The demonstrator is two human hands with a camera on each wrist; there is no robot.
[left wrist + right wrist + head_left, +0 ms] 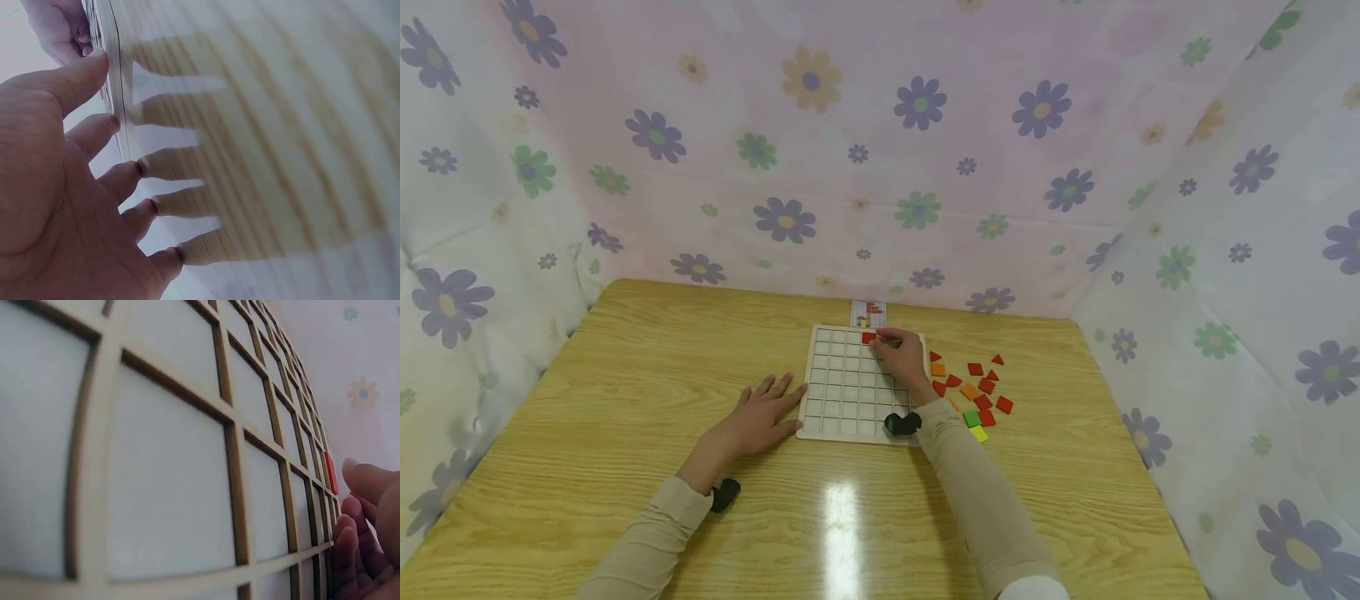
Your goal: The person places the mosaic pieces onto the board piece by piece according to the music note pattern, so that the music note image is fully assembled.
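Note:
A wooden grid board (850, 390) lies in the middle of the table, its square cells mostly bare. In its top row sits a red square tile (868, 338). My right hand (901, 354) is over the board's top row, just right of that tile. Thumb and fingertips pinch a small red piece (364, 502), of which only a thin edge shows in the right wrist view. My left hand (763, 417) rests on the table with fingers spread, thumb and index fingertip at the board's left edge.
Several loose red, orange, green and yellow pieces (987, 386) lie right of the board, squares and triangles among them. A small printed card (868, 313) lies behind the board's far edge. Flowered cloth (850, 167) walls the table (647, 358) at the back and sides.

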